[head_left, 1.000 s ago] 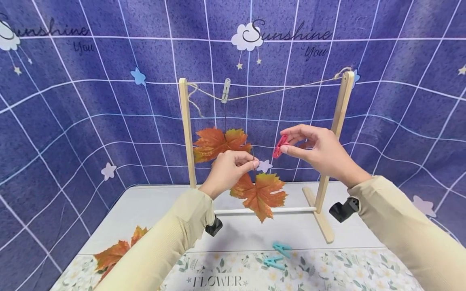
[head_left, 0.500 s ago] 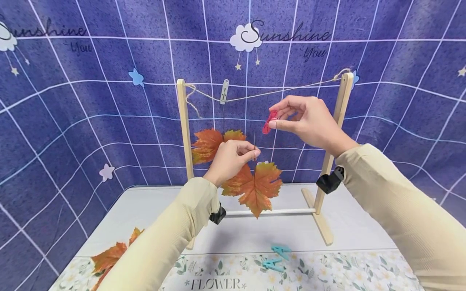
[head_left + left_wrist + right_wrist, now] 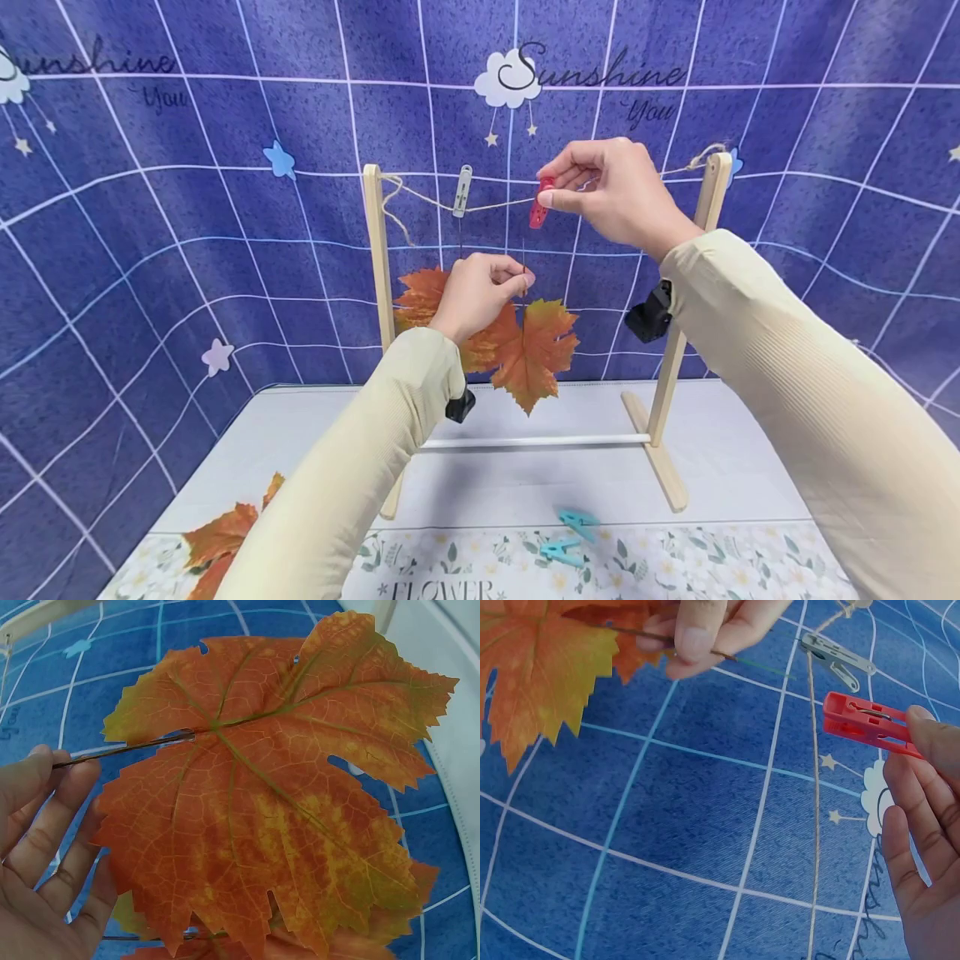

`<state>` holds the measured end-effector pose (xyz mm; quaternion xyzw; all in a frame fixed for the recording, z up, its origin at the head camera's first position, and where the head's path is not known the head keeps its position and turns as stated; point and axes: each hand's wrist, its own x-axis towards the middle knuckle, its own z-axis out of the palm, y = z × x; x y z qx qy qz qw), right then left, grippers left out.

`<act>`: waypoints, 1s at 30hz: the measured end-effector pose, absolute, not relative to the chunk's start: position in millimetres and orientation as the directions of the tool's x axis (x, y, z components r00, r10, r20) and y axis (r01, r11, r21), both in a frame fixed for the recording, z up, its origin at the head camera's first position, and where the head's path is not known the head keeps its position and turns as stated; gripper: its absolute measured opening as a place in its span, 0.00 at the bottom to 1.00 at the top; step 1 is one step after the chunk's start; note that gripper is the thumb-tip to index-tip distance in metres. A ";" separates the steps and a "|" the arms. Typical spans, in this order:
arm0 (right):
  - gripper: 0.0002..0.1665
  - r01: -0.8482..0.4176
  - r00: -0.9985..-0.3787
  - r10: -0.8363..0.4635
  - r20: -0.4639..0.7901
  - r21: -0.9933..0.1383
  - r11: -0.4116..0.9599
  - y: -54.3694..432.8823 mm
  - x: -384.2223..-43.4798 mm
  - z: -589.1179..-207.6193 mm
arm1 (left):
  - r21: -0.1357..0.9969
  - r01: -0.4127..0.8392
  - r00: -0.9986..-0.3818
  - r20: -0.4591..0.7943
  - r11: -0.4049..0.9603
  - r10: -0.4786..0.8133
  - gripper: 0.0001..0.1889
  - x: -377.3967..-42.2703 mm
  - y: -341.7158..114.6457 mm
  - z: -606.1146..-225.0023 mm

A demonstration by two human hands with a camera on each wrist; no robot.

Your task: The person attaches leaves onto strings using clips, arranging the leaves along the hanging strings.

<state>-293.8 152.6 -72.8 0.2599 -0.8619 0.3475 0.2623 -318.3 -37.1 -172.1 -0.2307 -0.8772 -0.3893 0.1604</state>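
My left hand pinches the thin dark stem of an orange maple leaf, which hangs below the fingers. In the left wrist view the leaf spreads broad, its stem between thumb and forefinger. My right hand holds a red clothespin by its handle end, beside the twine in the head view. The right wrist view shows the clothespin near the twine, apart from it. A grey clothespin clips another leaf to the line; my left hand partly covers that leaf.
A wooden frame with a left post and a right post carries the twine. Two teal clothespins lie on the floral table mat. More leaves lie at the left, partly behind my left sleeve.
My right hand has risen and moved left with the red clothespin, up to the height of the twine. My left hand has lifted the leaf higher.
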 end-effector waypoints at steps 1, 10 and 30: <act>0.11 -0.629 -0.728 -0.264 0.633 -0.462 0.626 150.6 -295.6 -70.5 | 0.609 0.526 -0.844 0.461 0.593 0.275 0.10 -319.8 -36.5 -169.5; 0.13 -0.573 -0.776 -0.227 0.589 -0.506 0.644 137.2 -311.4 -59.3 | 0.627 0.486 -0.865 0.446 0.609 0.230 0.11 -331.4 -32.4 -160.7; 0.15 -0.489 -0.837 -0.192 0.512 -0.544 0.682 134.7 -332.1 -53.7 | 0.608 0.407 -0.890 0.432 0.682 0.146 0.11 -346.0 -27.0 -147.1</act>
